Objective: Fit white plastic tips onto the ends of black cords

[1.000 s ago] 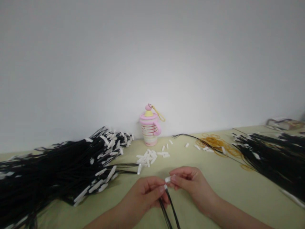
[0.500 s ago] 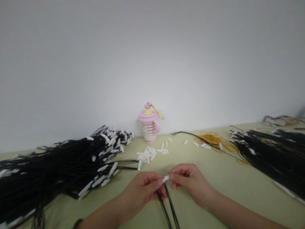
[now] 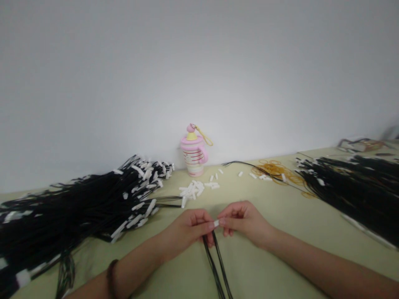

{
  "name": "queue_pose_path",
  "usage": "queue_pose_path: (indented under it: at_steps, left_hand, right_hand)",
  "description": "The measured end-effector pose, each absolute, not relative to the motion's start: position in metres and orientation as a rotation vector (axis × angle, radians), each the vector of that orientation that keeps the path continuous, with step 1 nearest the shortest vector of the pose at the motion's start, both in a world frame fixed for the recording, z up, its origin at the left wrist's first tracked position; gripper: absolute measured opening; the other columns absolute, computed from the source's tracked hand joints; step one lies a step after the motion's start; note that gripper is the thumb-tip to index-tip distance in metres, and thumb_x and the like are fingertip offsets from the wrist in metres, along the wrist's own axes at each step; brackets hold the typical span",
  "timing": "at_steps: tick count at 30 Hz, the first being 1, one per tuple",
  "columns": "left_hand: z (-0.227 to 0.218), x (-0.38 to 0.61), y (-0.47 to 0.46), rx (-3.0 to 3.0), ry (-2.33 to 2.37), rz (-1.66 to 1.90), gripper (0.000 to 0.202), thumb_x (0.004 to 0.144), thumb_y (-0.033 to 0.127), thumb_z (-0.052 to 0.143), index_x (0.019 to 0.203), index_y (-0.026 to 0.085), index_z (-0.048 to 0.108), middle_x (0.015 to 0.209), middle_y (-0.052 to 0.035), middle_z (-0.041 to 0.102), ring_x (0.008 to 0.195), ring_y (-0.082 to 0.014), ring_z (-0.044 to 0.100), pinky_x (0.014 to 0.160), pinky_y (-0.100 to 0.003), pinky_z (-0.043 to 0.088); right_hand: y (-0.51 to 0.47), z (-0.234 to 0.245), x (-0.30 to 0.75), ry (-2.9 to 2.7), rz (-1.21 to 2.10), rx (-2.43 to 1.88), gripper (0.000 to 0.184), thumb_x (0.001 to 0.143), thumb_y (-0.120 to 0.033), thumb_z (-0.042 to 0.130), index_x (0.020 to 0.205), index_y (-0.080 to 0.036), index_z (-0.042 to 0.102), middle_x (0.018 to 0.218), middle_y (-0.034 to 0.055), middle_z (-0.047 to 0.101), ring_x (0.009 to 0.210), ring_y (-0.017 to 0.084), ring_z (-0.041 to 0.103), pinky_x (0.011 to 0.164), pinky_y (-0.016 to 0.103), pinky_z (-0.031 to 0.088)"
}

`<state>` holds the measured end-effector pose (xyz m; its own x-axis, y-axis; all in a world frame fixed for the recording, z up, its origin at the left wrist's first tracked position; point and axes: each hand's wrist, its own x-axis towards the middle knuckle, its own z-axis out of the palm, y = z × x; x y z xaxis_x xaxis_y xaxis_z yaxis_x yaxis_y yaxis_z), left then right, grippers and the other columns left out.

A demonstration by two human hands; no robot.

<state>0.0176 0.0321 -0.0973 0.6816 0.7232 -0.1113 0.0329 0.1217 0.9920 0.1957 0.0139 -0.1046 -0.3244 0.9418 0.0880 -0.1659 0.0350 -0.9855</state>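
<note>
Between my two hands, near the middle of the table, is a small white plastic connector (image 3: 216, 223). My left hand (image 3: 190, 228) pinches its left side with thumb and fingertips. From beneath those fingers two strands of thin black wires (image 3: 222, 265) hang toward the near edge of the view. My right hand (image 3: 245, 220) has thumb and forefinger closed on the connector's right end. Fingertips cover most of the connector, so how the wires join it is hidden. Just beyond my left hand lies a loose heap of white connectors (image 3: 191, 189).
A large pile of black wires with white ends (image 3: 71, 211) covers the left side. Another black wire bundle (image 3: 352, 187) lies at right, near tan rubber bands (image 3: 277, 170). A pink and white lidded cup (image 3: 192, 160) stands against the wall (image 3: 199, 74).
The whole scene sits slightly higher in view, as the camera has tilted down. Less of the white connector shows between my fingertips; both hands keep their pinch on it.
</note>
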Motion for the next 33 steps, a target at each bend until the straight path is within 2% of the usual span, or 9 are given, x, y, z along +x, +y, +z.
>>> queue_pose_path:
  at_steps: [3, 6, 8, 13, 18, 24, 33]
  left_hand:
    - [-0.097, 0.018, 0.033, 1.296, 0.667, 0.603, 0.017, 0.073, 0.028, 0.056, 0.07, 0.011, 0.054, 0.057, -0.0015, 0.057, 0.053, -0.01, 0.052, 0.055, -0.022, 0.039]
    - [-0.095, 0.018, 0.034, 1.247, 0.645, 0.626, 0.015, 0.073, 0.026, 0.056, 0.068, 0.011, 0.053, 0.057, -0.0014, 0.056, 0.055, -0.0095, 0.051, 0.056, -0.021, 0.037]
    - [-0.094, 0.018, 0.033, 1.25, 0.649, 0.618, 0.015, 0.073, 0.026, 0.057, 0.069, 0.011, 0.053, 0.059, -0.0016, 0.056, 0.056, -0.0094, 0.051, 0.058, -0.021, 0.037]
    - [-0.092, 0.018, 0.029, 1.365, 0.647, 0.596, 0.017, 0.074, 0.028, 0.055, 0.072, 0.012, 0.052, 0.061, -0.0017, 0.057, 0.058, -0.01, 0.051, 0.058, -0.021, 0.037]
    - [-0.089, 0.02, 0.025, 1.586, 0.675, 0.565, 0.017, 0.075, 0.028, 0.053, 0.071, 0.011, 0.054, 0.061, -0.0002, 0.056, 0.057, -0.0081, 0.048, 0.056, -0.019, 0.035]
    - [-0.085, 0.023, 0.021, 1.631, 0.708, 0.522, 0.017, 0.075, 0.028, 0.052, 0.07, 0.012, 0.054, 0.06, 0.0006, 0.056, 0.057, -0.0084, 0.048, 0.056, -0.019, 0.035]
    - [-0.084, 0.023, 0.019, 1.583, 0.741, 0.555, 0.016, 0.077, 0.026, 0.051, 0.069, 0.012, 0.052, 0.06, 0.0001, 0.056, 0.057, -0.0098, 0.051, 0.057, -0.02, 0.037]
  right_hand:
    - [0.013, -0.1, 0.196, -1.304, 1.481, -0.877, 0.023, 0.062, -0.03, 0.065, 0.073, -0.011, 0.058, 0.054, -0.0011, 0.059, 0.042, 0.007, 0.053, 0.04, 0.017, 0.041]
    - [0.003, -0.097, 0.195, -1.213, 1.453, -0.977, 0.023, 0.067, -0.033, 0.058, 0.063, -0.012, 0.05, 0.049, -0.0031, 0.054, 0.034, 0.007, 0.049, 0.028, 0.014, 0.031]
    - [-0.009, -0.096, 0.192, -1.227, 1.435, -1.064, 0.026, 0.07, -0.034, 0.053, 0.056, -0.013, 0.047, 0.042, -0.0045, 0.049, 0.03, 0.005, 0.044, 0.026, 0.013, 0.026]
    - [-0.038, -0.097, 0.187, -1.481, 1.404, -1.161, 0.028, 0.075, -0.037, 0.047, 0.064, -0.012, 0.053, 0.04, -0.0049, 0.047, 0.026, 0.002, 0.033, 0.027, 0.012, 0.024]
    - [-0.038, -0.097, 0.186, -1.563, 1.394, -1.139, 0.027, 0.076, -0.039, 0.047, 0.068, -0.013, 0.053, 0.044, -0.0051, 0.047, 0.03, 0.003, 0.035, 0.03, 0.013, 0.028]
    - [-0.037, -0.096, 0.188, -1.594, 1.412, -1.102, 0.017, 0.074, -0.029, 0.05, 0.065, -0.014, 0.05, 0.045, -0.0058, 0.045, 0.033, 0.003, 0.035, 0.033, 0.013, 0.027]
    - [-0.035, -0.096, 0.193, -1.605, 1.514, -1.05, 0.019, 0.079, -0.029, 0.044, 0.067, -0.015, 0.048, 0.045, -0.0055, 0.045, 0.034, 0.002, 0.034, 0.033, 0.013, 0.026]
